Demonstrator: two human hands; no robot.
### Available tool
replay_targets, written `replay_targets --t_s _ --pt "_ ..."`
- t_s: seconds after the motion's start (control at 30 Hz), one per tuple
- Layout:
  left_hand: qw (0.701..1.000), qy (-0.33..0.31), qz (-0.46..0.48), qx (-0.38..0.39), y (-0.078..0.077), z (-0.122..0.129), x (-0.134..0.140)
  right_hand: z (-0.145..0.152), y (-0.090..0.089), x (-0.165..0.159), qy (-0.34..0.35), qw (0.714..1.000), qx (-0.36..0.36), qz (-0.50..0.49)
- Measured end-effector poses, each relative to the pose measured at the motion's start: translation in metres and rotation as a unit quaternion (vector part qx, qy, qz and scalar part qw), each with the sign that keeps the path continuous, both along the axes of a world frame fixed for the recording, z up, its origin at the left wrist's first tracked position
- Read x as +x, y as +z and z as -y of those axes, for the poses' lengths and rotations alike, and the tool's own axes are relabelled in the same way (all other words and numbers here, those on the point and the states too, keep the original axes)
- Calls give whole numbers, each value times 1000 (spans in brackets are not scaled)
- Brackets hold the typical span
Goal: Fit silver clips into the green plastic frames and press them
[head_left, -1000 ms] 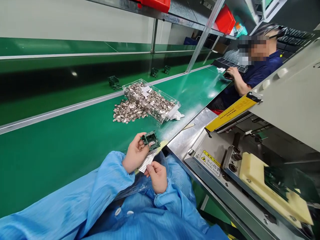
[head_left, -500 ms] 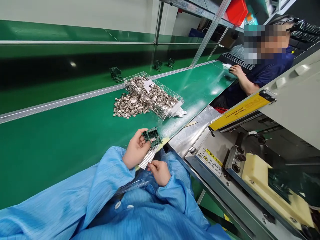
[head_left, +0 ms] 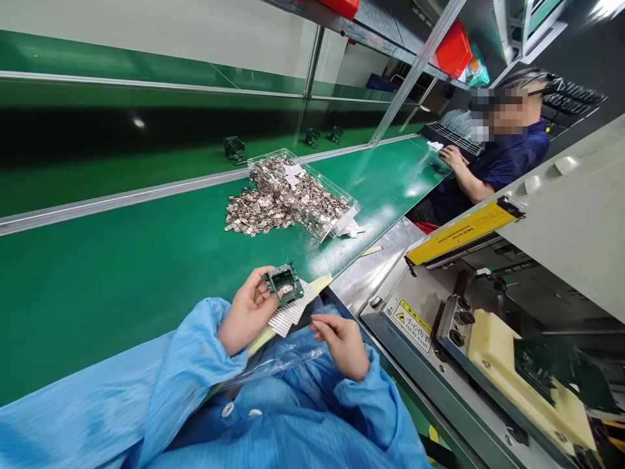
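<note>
A small square dark green plastic frame (head_left: 284, 281) is held by my left hand (head_left: 247, 312), its open inside facing up towards me. A small pale metal piece (head_left: 286, 289) shows inside it. Just below the frame lies a white sheet of small labels in rows (head_left: 288, 319), over a yellow sheet (head_left: 319, 284) at the bench edge. To the right of the sheet, my right hand (head_left: 346, 344) is raised with thumb and forefinger pinched together. Whatever may be between those fingertips is too small to name. Clear plastic film (head_left: 278, 365) lies across my lap.
A clear tray (head_left: 336, 225) heaped with small metal pieces stands on the green bench (head_left: 122, 280), beside a loose pile (head_left: 256, 212). Several green frames (head_left: 235, 150) are behind. At the right stands a machine with a yellow bar (head_left: 463, 231); a co-worker (head_left: 512, 156) sits beyond.
My right hand has moved right, away from the label sheet. My left hand has shifted slightly left and turned the frame so its inside shows more. The view has tilted a little.
</note>
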State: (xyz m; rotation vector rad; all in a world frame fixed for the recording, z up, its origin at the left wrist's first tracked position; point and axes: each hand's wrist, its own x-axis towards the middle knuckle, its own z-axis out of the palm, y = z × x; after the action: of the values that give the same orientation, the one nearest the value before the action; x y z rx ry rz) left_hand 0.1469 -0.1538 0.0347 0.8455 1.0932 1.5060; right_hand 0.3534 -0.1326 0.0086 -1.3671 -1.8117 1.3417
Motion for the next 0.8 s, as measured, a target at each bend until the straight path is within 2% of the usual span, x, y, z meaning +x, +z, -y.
replay_targets --t_s 0.07,0.17,0.23,0.37,0.6,0.8 --pt "1000 -6 -12 -4 -1 6 -1 -1 21 -5 -16 997 44 -60" --pt "1000 -12 -25 3 -1 8 0 -4 42 -25 -42 979 163 -111" --pt "999 -14 -29 10 -1 8 0 -7 47 -42 -50 966 224 -119" --pt "999 -12 -29 23 -3 8 1 -9 46 -67 -46 955 279 -95" --pt "999 -19 -32 32 0 10 3 -7 49 -79 -52 957 283 -35" --pt "996 4 -81 40 -5 12 2 -11 41 -83 -98 971 191 -103"
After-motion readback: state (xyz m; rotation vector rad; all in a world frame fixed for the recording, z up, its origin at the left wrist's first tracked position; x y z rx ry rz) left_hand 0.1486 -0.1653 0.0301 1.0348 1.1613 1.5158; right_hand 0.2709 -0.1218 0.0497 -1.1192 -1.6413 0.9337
